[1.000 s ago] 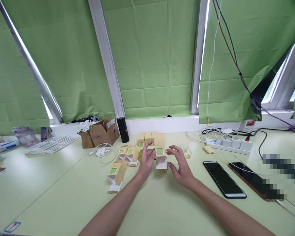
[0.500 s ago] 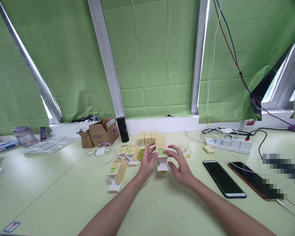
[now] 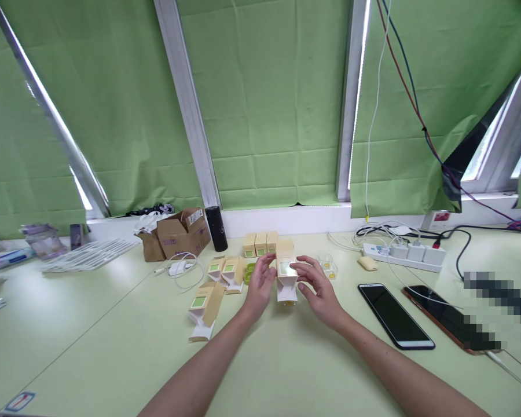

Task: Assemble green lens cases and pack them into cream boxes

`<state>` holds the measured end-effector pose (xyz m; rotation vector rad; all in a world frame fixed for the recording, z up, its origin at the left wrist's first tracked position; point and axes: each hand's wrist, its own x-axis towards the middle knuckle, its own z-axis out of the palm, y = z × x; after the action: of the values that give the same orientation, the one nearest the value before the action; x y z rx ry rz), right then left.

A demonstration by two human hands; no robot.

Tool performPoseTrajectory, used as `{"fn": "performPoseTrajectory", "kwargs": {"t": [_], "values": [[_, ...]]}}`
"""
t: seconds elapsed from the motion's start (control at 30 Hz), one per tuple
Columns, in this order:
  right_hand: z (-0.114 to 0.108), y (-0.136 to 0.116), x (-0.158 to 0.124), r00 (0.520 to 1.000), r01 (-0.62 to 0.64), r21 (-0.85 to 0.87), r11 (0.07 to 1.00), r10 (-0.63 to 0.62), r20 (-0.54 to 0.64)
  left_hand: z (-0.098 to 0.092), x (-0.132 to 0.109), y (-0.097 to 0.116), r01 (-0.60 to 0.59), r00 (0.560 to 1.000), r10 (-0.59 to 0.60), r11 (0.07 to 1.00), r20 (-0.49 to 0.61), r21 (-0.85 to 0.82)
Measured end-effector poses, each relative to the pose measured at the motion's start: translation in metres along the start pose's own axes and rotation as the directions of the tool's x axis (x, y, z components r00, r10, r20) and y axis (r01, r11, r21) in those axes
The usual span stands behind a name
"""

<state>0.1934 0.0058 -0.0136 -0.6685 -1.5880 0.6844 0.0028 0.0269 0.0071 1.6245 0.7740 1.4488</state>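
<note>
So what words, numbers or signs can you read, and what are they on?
No words or numbers are readable; everything's too small or blurred:
Brown cardboard box: purple print, white label.
Black upright cylinder: tiny pale mark.
Tan windowed carton, centre: any print too faint.
Blue-edged flat sticker, lower left: red mark, unclear.

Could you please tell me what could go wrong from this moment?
The small box, between the left hand and right hand, has its near flap open; the flap might bend or catch. The clear piece with yellow just below the flap could be knocked. The right forearm passes close to the white-edged phone and may brush it.
</note>
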Motion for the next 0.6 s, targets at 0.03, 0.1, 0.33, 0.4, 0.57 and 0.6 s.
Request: {"fn": "performPoseTrajectory", "kwargs": {"t": [0.03, 0.1, 0.33, 0.4, 0.57, 0.6], "values": [[-0.0005, 0.001, 0.0003, 1.0, -0.013, 0.008, 1.0, 0.013, -0.007, -0.0008, -0.0011, 0.0003, -0.01, 1.0, 0.01, 1.0, 0.001, 0.027], [-0.0015, 0.0034, 0.001, 0.999, -0.029, 0.028, 0.999, 0.03, -0.023, -0.0025, -0.0035, 0.0012, -0.045, 0.999, 0.044, 0.995, 0.014, 0.093], [-0.0027, 0.0064, 0.0017, 0.997, -0.061, 0.063, 0.996, 0.063, -0.037, -0.0054, -0.008, 0.0041, -0.192, 0.98, 0.161, 0.926, 0.12, 0.324], [-0.0023, 0.005, 0.0015, 0.997, -0.063, 0.062, 0.996, 0.065, -0.035, -0.0051, -0.0077, 0.004, -0.207, 0.977, 0.176, 0.917, 0.121, 0.341], [-0.0014, 0.0021, 0.0008, 0.997, -0.068, 0.051, 0.996, 0.069, -0.028, -0.0033, -0.0059, 0.0011, -0.196, 0.981, 0.183, 0.923, 0.071, 0.331], [-0.0012, 0.002, 0.0006, 0.997, -0.07, 0.05, 0.996, 0.071, -0.023, -0.003, -0.0056, 0.0003, -0.185, 0.983, 0.176, 0.928, 0.057, 0.324]]}}
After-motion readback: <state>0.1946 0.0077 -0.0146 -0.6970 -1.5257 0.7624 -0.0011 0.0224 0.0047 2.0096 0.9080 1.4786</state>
